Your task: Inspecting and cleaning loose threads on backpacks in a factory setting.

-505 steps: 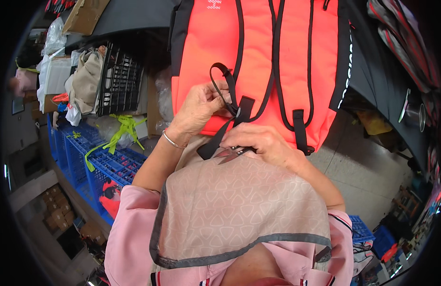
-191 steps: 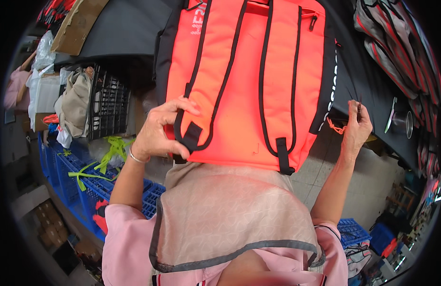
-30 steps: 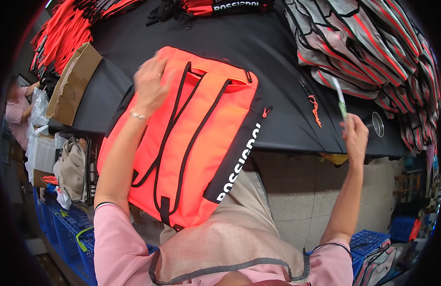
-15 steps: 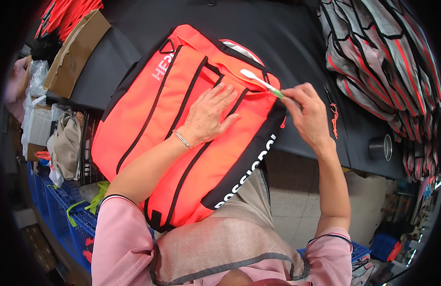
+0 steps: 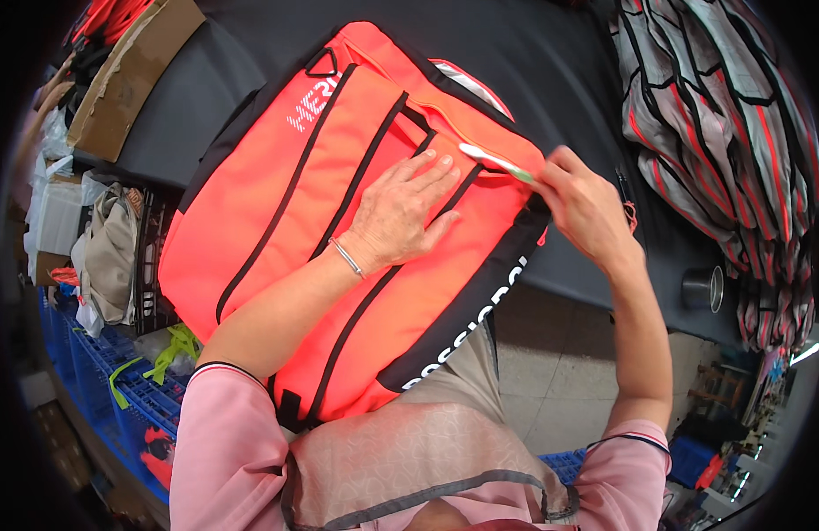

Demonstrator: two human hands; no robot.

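Observation:
A bright orange-red and black bag [image 5: 277,221] lies tilted across the dark table's edge and my lap, with lengthwise black-edged straps. My left hand [image 5: 405,208] rests flat on its upper face, fingers spread, holding nothing. At the bag's upper right corner, my right hand [image 5: 582,199] pinches the green end of a white toothbrush [image 5: 494,162]. The brush's white end lies against the fabric beside the bag's opening seam; which way its bristles face is hidden.
Grey and red bags [image 5: 710,124] are heaped at the right, near a metal cup [image 5: 703,288]. A cardboard piece [image 5: 135,80] stands at the far left. Blue crates [image 5: 100,363] and a beige cloth bundle [image 5: 108,257] sit lower left. Another person's hand [image 5: 55,91] shows at the left rim.
The toothbrush has come down from above the bag onto its fabric, my right hand moving with it. My left hand stays flat on the bag. The view has shifted slightly.

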